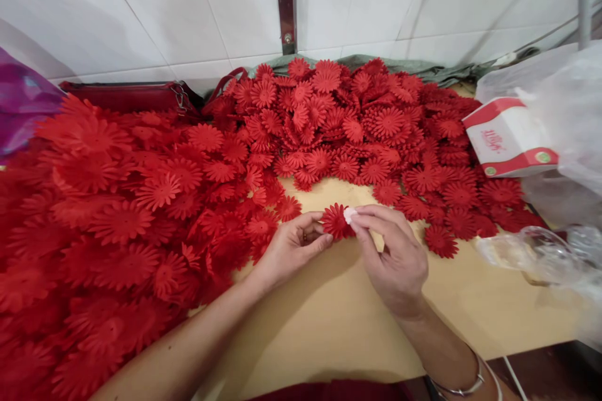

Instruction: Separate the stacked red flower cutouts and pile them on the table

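Note:
Between my two hands is a red artificial flower (334,220) with thin petals, raised over the tabletop. My left hand (297,243) pinches its left edge between thumb and fingers. A small white scalloped piece (349,215) is pinched in the fingertips of my right hand (394,257), at the flower's right side. Whether the white piece touches the flower I cannot tell. Loose red flower layers (122,219) lie heaped close by my left hand and forearm. Past my hands, a second heap of red flowers (329,119) looks stacked in thicker layers.
The pale wooden table (301,319) runs up to a tiled wall (226,6). A dark red bag (126,97) lies behind the left heap, beside purple plastic (23,100). At the right are a red-and-white box (510,138), a translucent plastic bag (564,94) and clear plastic cups (548,250).

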